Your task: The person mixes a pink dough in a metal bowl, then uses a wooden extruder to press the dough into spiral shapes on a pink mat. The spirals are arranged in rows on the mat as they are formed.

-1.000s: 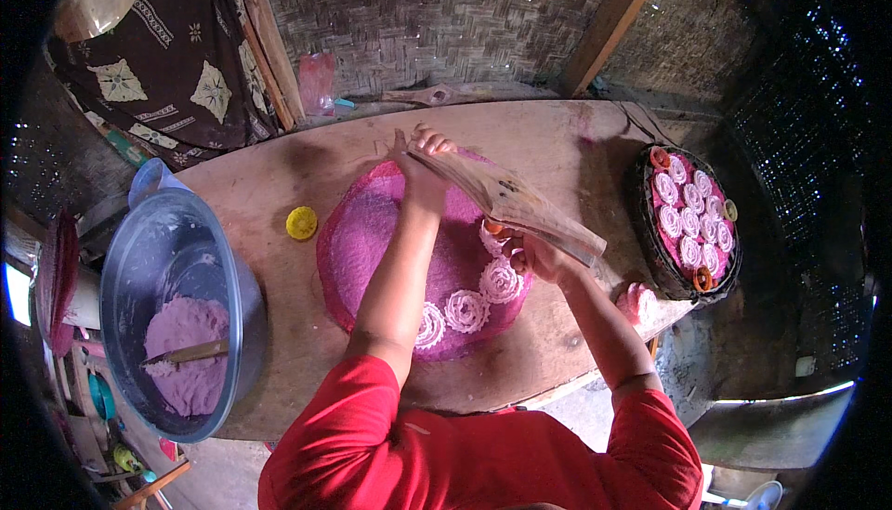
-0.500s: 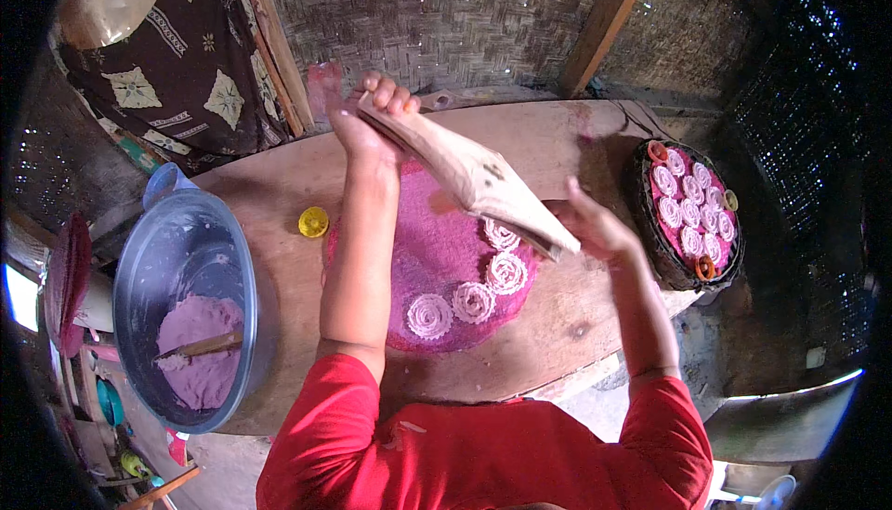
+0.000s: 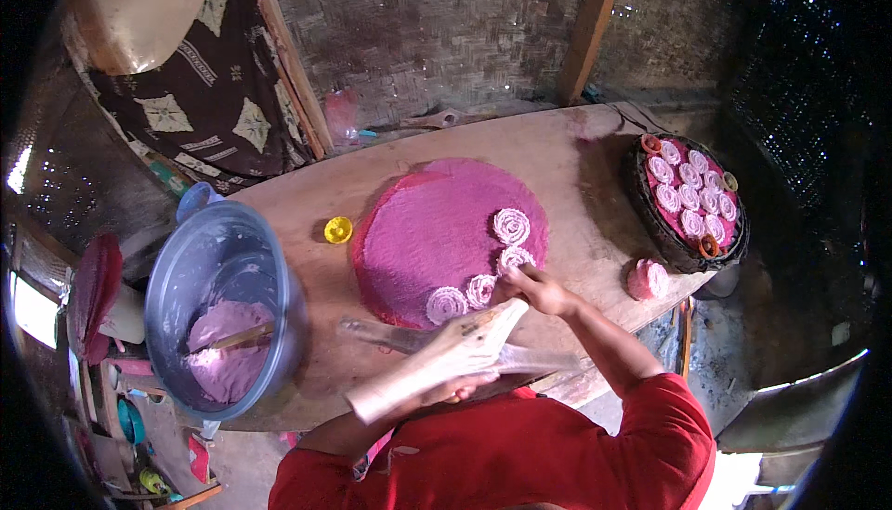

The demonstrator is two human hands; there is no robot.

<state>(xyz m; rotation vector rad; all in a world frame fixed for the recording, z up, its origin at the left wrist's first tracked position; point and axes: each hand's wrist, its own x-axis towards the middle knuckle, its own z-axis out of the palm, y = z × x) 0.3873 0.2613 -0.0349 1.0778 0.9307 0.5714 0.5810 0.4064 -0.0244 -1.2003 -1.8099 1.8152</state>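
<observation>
A long pale wooden tool (image 3: 441,359) is tilted close in front of my chest, and a second wooden arm (image 3: 367,333) crosses beneath it. My left hand (image 3: 469,385) is wrapped round the tool from below, largely covered by it. The fingers of my right hand (image 3: 541,289) are closed at its upper right end, just over the near right rim of a round pink mat (image 3: 437,231). Several pale pink piped coils lie along that rim, among them one coil (image 3: 511,226) on the right and another (image 3: 446,306) at the near side.
To the left stands a blue-grey basin (image 3: 158,296) with pink dough (image 3: 232,324) and a wooden stick in it. A small yellow cup (image 3: 338,229) sits beside the mat. On the right are a pink lump (image 3: 648,280) and a dark round tray (image 3: 641,208) of coils.
The wooden tool has come down from above the mat toward my chest and turned over. My left hand came down with it; my right hand has closed at its end. The pink lump now shows.
</observation>
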